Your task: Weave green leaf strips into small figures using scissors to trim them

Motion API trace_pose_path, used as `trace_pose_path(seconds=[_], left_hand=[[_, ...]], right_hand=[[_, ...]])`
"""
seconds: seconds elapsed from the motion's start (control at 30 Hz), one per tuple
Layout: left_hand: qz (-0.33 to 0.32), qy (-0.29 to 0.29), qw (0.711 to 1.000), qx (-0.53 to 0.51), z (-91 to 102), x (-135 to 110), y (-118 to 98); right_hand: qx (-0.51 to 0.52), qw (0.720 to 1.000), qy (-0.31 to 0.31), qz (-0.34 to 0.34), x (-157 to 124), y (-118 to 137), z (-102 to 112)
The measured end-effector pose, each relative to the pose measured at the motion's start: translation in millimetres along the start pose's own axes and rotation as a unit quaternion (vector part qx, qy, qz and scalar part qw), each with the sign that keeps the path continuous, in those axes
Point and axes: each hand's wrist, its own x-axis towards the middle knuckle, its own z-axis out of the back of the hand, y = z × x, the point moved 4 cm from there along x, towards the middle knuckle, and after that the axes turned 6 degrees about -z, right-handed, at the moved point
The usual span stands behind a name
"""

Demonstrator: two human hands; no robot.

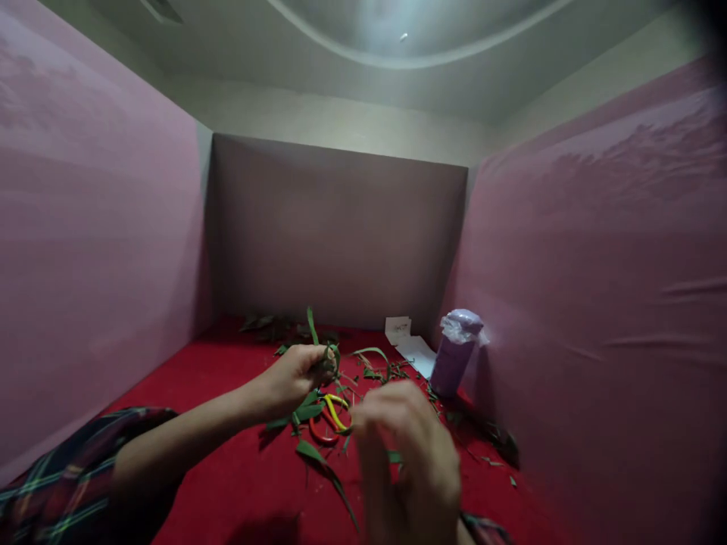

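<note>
**Green leaves pinched over a red counter**

Midway between the counter's side edges, the leaves are pinched by the left hand, apparently to stop them loosening. The right hand is blurred, fingers bent; whether anything is gripped cannot be told. A red-and-yellow-handled tool is laid just beside, presumably for easy reach. Near the right edge a purple bottle is stood, seemingly out of the way.

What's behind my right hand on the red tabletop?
Through the gap in your blurred right hand, a bit of green leaf shows; beyond the hand, leaf scraps lie on the red tabletop. Whatever the fingers and palm cover can't be seen.
</note>
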Motion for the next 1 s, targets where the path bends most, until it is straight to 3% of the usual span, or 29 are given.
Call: trace_pose_path(seconds=[0.07, 0.13, 0.23, 0.53, 0.6, 0.73, 0.87, 0.93, 1.0], left_hand=[[-0.007, 0.027, 1.0, -0.007, -5.2, -23, -6], [-0.019, 0.066, 0.997, -0.025, -14.8, -41, -9], [-0.017, 0.091, 0.995, -0.039, -28.0, -63, -4], [0.074, 0.126, 0.986, -0.075, -49.8, -107, 17], [0.097, 0.138, 0.98, -0.104, -54.4, -109, 14], [0.114, 0.168, 0.964, -0.173, -63.3, -106, 3], [0.123, 0.197, 0.941, -0.246, -71.9, -102, 1], [0.144, 0.197, 0.935, -0.257, -74.2, -101, 6], [0.176, 0.189, 0.931, -0.256, -74.9, -103, 13]], right_hand=[[-0.023, 0.999, -0.001, -0.033, 16, -5, 0], [-0.053, 0.995, 0.067, -0.045, 20, -8, -8], [-0.056, 0.987, 0.147, -0.038, 6, -8, -20], [0.039, 0.98, 0.19, -0.045, -40, -18, -31], [0.061, 0.971, 0.208, -0.101, -43, -24, -31], [0.137, 0.923, 0.263, -0.246, -49, -38, -30], [0.217, 0.903, 0.239, -0.283, -46, -46, -21], [0.231, 0.911, 0.202, -0.276, -40, -52, -11], [0.179, 0.93, 0.151, -0.283, -33, -63, 0]])
